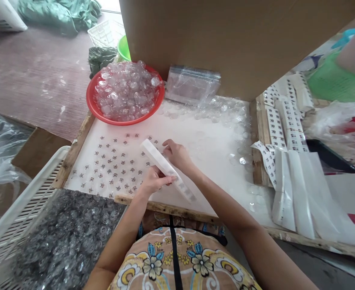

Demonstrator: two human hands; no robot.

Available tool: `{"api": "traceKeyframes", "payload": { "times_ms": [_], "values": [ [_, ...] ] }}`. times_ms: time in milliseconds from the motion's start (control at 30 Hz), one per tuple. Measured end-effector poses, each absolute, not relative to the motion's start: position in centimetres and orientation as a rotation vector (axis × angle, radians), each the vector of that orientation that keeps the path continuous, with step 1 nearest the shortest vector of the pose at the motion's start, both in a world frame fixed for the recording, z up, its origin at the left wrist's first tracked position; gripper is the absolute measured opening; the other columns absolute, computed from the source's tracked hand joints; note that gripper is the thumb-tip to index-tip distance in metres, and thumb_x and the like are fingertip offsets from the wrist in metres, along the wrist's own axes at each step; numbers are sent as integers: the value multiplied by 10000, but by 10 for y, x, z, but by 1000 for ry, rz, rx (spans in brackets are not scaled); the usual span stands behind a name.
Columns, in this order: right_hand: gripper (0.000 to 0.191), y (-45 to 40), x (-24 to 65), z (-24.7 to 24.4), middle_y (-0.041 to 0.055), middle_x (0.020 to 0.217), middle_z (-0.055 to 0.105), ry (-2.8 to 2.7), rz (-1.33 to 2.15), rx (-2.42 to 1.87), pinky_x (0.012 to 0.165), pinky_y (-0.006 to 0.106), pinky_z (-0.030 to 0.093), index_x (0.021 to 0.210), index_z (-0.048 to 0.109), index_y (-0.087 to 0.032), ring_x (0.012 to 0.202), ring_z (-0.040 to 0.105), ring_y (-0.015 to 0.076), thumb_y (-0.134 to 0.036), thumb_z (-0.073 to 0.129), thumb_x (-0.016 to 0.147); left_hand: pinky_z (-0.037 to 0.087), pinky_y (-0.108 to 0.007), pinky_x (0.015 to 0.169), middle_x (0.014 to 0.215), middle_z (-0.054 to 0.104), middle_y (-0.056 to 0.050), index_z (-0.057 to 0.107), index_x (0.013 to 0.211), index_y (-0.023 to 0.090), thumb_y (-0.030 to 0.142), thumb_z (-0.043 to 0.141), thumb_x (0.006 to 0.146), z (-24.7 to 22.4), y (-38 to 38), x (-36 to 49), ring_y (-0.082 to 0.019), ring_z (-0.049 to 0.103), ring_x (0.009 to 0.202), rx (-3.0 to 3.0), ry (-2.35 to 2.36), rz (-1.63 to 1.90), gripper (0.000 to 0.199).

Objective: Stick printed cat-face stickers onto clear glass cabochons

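Observation:
A long white sticker strip (162, 162) slants across the middle of the white board (207, 141). My left hand (155, 181) grips it, thumb on top near its lower half. Just beyond the strip, my right hand (176, 154) has its fingers curled together near the upper part; whatever they may pinch is too small to make out. On the board's left side lie many clear round pieces with small dark printed figures (114, 161). Plain clear discs (234, 159) are scattered along the right side and back.
A red basin (89, 96) heaped with clear discs stands at the back left, beside clear plastic bags (192, 84). A cardboard box (219, 40) rises behind. Sticker strips (290, 121) lie at right. A white crate (23, 209) and many clear pieces (71, 241) are at lower left.

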State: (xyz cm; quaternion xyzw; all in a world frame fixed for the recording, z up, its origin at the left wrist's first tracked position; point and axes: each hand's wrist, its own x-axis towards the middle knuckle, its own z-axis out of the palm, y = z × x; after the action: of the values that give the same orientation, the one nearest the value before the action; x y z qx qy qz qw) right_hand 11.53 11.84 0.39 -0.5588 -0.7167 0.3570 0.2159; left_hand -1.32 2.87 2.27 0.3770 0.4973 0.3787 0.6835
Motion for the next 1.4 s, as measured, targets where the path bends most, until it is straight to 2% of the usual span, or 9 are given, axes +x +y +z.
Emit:
{"api": "traceKeyframes", "payload": {
  "times_ms": [233, 467, 600, 700, 833, 933, 1033, 1167, 1400],
  "values": [
    [204, 109, 157, 32, 43, 819, 695, -1583, 1392, -1354, 701, 294, 502, 951, 625, -184, 749, 634, 151, -345, 593, 829, 433, -237, 416, 593, 618, -24, 654, 690, 145, 402, 875, 498, 19, 28, -24, -120, 544, 468, 611, 812, 962, 389],
    [171, 94, 154, 51, 50, 879, 692, -1760, 1274, -1225, 733, 335, 532, 976, 633, -205, 805, 647, 179, -326, 602, 860, 259, -224, 275, 428, 443, 24, 429, 509, 210, 489, 881, 323, 22, 19, -28, -101, 408, 334, 429, 610, 999, 563],
    [340, 93, 141, 74, 64, 1293, 597, -2145, 873, -953, 960, 449, 476, 1204, 588, -292, 1193, 539, 244, -167, 535, 892, 271, -232, 300, 418, 468, 8, 463, 509, 202, 496, 880, 306, 19, 20, -27, -109, 428, 341, 491, 619, 876, 549],
    [307, 99, 134, 85, 19, 1403, 518, -2439, 720, -722, 1082, 489, 347, 1097, 642, -312, 1381, 347, 256, -119, 541, 881, 270, -233, 306, 404, 502, -8, 501, 520, 193, 500, 879, 321, 13, 20, -28, -114, 443, 331, 560, 558, 781, 525],
    [148, 108, 138, 80, 37, 1010, 683, -2534, 843, -620, 1024, 437, 367, 896, 641, -241, 1086, 585, 215, -138, 536, 887, 284, -241, 294, 392, 503, -7, 573, 609, 182, 623, 826, 423, 7, 21, -32, -122, 439, 298, 638, 512, 746, 542],
    [100, 110, 150, 71, 20, 827, 653, -2392, 1070, -825, 749, 296, 447, 922, 612, -212, 758, 592, 161, -231, 514, 911, 361, -232, 334, 423, 487, 7, 610, 683, 179, 778, 627, 635, 7, 27, -34, -120, 478, 348, 618, 610, 987, 601],
    [146, 106, 158, 66, -13, 704, 598, -2240, 1188, -1084, 572, 242, 372, 940, 589, -197, 600, 516, 134, -313, 505, 911, 530, -253, 550, 798, 680, -50, 649, 913, 209, 734, 709, 597, 8, 34, -31, -175, 663, 693, 639, 803, 1229, 616],
    [115, 98, 152, 62, -3, 744, 634, -2280, 1361, -1038, 590, 238, 374, 887, 595, -197, 623, 533, 128, -283, 518, 891, 544, -342, 843, 1181, 674, -118, 655, 1095, 208, 550, 786, 649, 13, 35, -21, -298, 596, 1149, 778, 1017, 1205, 576],
    [251, 101, 160, 35, 40, 922, 655, -2026, 1238, -1248, 689, 279, 463, 1011, 601, -203, 737, 578, 145, -275, 658, 778, 565, -352, 832, 1069, 730, -112, 689, 1084, 169, 476, 698, 778, 13, 33, -17, -266, 679, 1015, 576, 1183, 1429, 434]
  ]
}}
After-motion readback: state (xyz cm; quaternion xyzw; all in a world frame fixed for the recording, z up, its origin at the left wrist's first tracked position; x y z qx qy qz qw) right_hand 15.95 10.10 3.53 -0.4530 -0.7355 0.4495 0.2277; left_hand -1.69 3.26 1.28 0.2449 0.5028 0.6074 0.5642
